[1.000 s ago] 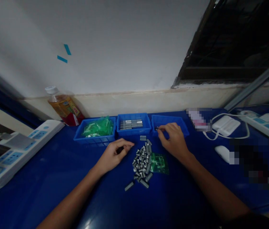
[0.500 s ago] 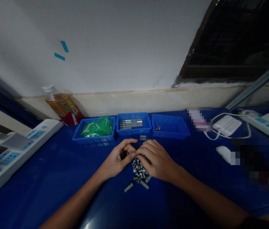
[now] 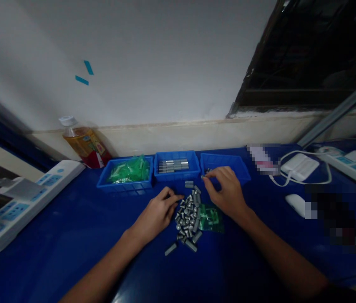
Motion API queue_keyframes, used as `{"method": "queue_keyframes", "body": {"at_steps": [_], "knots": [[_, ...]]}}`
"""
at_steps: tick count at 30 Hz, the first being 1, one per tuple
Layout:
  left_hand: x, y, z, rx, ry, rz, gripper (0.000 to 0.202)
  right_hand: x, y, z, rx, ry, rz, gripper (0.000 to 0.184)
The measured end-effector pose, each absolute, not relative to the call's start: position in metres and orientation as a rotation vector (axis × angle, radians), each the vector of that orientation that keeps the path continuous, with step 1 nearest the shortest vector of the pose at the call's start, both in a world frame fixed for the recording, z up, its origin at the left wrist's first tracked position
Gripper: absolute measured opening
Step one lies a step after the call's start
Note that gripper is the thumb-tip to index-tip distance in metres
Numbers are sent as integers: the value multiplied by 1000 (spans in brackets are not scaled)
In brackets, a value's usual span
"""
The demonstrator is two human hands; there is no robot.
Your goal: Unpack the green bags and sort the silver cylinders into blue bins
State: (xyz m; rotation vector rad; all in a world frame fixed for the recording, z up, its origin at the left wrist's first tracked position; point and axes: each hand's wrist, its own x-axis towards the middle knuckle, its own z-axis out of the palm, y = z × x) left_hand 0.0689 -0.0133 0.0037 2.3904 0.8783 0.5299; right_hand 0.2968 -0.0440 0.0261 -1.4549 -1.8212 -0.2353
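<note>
My right hand (image 3: 226, 191) is closed in a pinch on a small metal screw (image 3: 203, 178), at the near left edge of the right blue bin (image 3: 239, 168). A few small metal pieces lie inside that bin, partly behind my fingers. My left hand (image 3: 157, 210) rests loosely bent, fingers apart, at the left side of a pile of silver screws (image 3: 186, 216). Several hexagonal metal standoffs (image 3: 191, 245) lie among and around the screws. A green plastic bag (image 3: 211, 219) with small parts inside lies against the pile's right side.
Behind the pile stand a middle blue bin (image 3: 178, 173) holding rows of metal standoffs and a left blue bin (image 3: 124, 185) full of green bags. A drink bottle (image 3: 85, 143) and a power strip (image 3: 23, 202) are at left; a white charger (image 3: 300, 166) with cable is at right.
My hands, together over the pile before, are now apart. The right hand has moved up and right to the right bin with a screw, uncovering the green bag and more of the pile.
</note>
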Motion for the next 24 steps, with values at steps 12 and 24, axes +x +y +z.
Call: {"method": "queue_keyframes", "body": {"at_steps": [12,24], "knots": [[66,-12,5,2349,864,554,13,312,-34,13,-1661,-1657,-257,8],[69,-12,12,2123,1058,744,14,283,-51,26,-1458,-1861,-247,11]]}}
